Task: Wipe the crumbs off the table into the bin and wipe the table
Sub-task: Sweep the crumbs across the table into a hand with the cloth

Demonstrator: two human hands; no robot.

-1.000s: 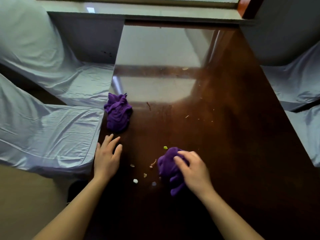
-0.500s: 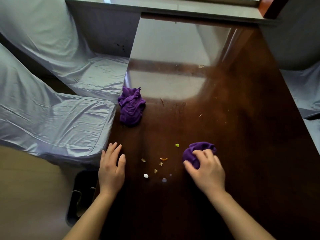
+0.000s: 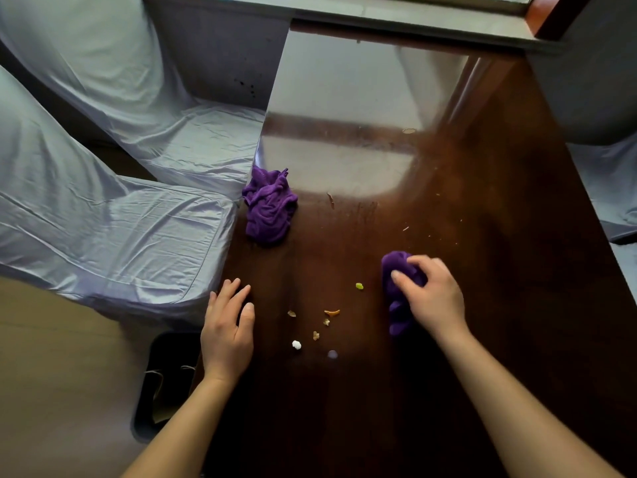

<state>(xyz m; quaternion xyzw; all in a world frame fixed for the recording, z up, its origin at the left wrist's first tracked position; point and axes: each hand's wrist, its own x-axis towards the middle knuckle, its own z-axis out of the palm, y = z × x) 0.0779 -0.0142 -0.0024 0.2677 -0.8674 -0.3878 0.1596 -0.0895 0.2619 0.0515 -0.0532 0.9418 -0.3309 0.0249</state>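
Observation:
My right hand (image 3: 432, 297) presses a bunched purple cloth (image 3: 396, 291) onto the dark wooden table (image 3: 499, 305), right of centre. Several crumbs (image 3: 325, 322) lie scattered between my hands: an orange curl, a green bit, a white ball and some tan flakes. My left hand (image 3: 227, 332) rests flat on the table's left edge, fingers spread, holding nothing. Below that edge a black bin (image 3: 162, 381) stands on the floor, partly hidden by my left forearm. Finer specks (image 3: 406, 228) dot the table farther back.
A second crumpled purple cloth (image 3: 269, 208) lies near the table's left edge, farther back. Two chairs under grey-blue covers (image 3: 113, 229) stand to the left, another covered seat (image 3: 613, 188) to the right. A window sill (image 3: 396, 19) runs along the table's far end.
My right hand has slid the cloth to the right, away from the crumbs, which now lie uncovered between my hands. The view has shifted so the bin shows more. My left hand stayed put.

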